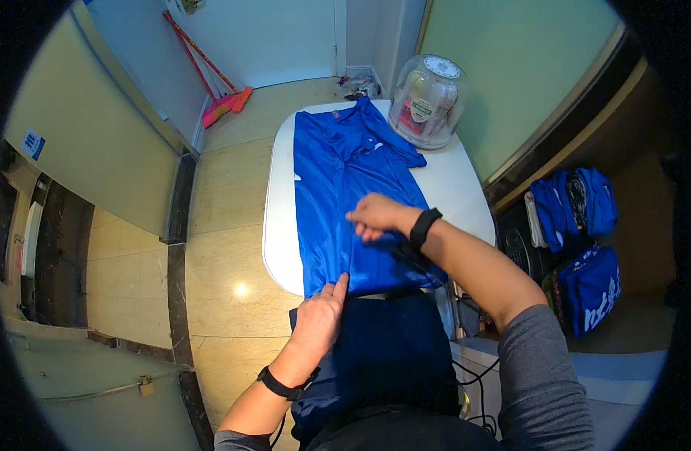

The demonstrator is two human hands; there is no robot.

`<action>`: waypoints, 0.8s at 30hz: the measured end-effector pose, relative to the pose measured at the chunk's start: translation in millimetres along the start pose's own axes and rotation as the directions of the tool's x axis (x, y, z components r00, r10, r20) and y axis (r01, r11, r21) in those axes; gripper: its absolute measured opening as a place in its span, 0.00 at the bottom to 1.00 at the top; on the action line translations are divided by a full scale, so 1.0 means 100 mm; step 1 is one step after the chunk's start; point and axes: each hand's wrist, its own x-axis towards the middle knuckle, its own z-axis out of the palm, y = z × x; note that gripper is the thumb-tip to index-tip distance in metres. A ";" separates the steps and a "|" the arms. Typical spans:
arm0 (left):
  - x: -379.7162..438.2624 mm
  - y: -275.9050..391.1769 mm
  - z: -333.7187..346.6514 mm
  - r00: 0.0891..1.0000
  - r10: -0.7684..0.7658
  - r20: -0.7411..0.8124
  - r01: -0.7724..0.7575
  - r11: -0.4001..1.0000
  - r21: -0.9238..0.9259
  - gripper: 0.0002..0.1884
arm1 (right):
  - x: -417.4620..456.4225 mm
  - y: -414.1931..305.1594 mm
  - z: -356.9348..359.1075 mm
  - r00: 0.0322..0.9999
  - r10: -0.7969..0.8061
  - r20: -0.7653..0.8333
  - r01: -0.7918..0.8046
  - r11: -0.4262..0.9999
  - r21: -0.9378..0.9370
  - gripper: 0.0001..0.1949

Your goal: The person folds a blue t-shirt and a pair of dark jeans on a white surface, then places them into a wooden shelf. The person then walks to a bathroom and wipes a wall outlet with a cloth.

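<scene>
A blue garment of shiny cloth (323, 208) lies on a white table with rounded corners (279, 237), its collar towards the far edge. One side is folded over, and a sleeve sticks out at the upper right. My left hand (321, 310) rests on the garment's near edge, fingertips on the cloth beside a lengthwise fold. Above the garment's middle is my right hand (376, 216), its fingers partly curled and slightly blurred; whether it pinches any cloth cannot be told. Both wrists wear black bands.
A clear domed container (427, 104) with packages inside stands at the table's far right corner. Folded blue garments (573, 206) are stacked on the right, with another blue pile (593, 293) nearer. Black cables (481, 389) hang at the lower right. A broom (218, 110) leans at the far left wall.
</scene>
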 end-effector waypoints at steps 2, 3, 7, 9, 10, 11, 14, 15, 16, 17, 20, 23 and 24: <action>-0.07 0.05 -0.04 0.999 -0.009 -0.035 0.006 0.997 -0.076 0.33 | -0.31 0.07 0.31 0.985 0.161 0.070 -0.156 0.986 -0.062 0.25; -0.09 0.08 -0.05 0.998 -0.014 -0.055 0.008 0.994 -0.113 0.33 | -0.43 0.08 0.44 0.976 0.190 0.105 -0.180 0.978 -0.102 0.27; -0.14 0.12 0.02 0.977 -0.041 -0.210 -0.068 0.872 -0.485 0.25 | -0.68 0.23 0.86 0.990 0.116 0.082 -0.120 0.992 0.038 0.21; -0.23 0.04 0.13 0.976 -0.201 -0.080 0.094 0.725 -0.682 0.22 | -0.72 0.37 0.99 0.996 0.084 0.007 -0.085 0.986 0.141 0.18; -0.25 -0.05 0.19 0.959 -0.282 -0.011 0.189 0.673 -0.716 0.19 | -0.74 0.44 1.02 0.996 0.093 -0.009 -0.090 0.984 0.151 0.14; -0.30 -0.14 0.27 0.940 -0.336 -0.063 0.206 0.704 -0.680 0.14 | -0.75 0.51 1.03 0.997 0.082 -0.002 -0.080 0.982 0.172 0.14; -0.39 -0.49 0.47 0.891 -0.449 -0.069 0.311 0.713 -0.629 0.10 | -0.87 0.73 0.99 0.995 0.096 0.022 -0.099 0.965 0.243 0.15; -0.40 -0.56 0.56 0.855 -0.518 -0.026 0.385 0.668 -0.637 0.10 | -0.92 0.79 0.99 0.996 0.082 0.043 -0.091 0.955 0.282 0.16; -0.39 -0.65 0.62 0.865 -0.501 0.035 0.384 0.615 -0.689 0.13 | -0.97 0.84 0.99 0.994 0.104 0.040 -0.111 0.951 0.288 0.17; -0.38 -0.67 0.72 0.859 -0.512 0.002 0.341 0.569 -0.748 0.14 | -1.01 0.88 1.00 0.993 0.112 0.035 -0.118 0.949 0.292 0.18; -0.30 -0.69 0.92 0.818 -0.575 0.010 0.336 0.465 -0.819 0.20 | -1.07 0.93 1.17 0.997 0.076 0.024 -0.079 0.982 0.169 0.26; -0.26 -0.70 0.99 0.772 -0.634 0.053 0.336 0.336 -0.880 0.17 | -1.12 0.93 1.30 0.999 0.052 -0.003 -0.052 0.998 -0.047 0.30; -0.25 -0.71 0.98 0.773 -0.631 0.071 0.347 0.326 -0.879 0.16 | -1.12 0.92 1.32 0.999 0.037 -0.015 -0.038 0.996 -0.082 0.29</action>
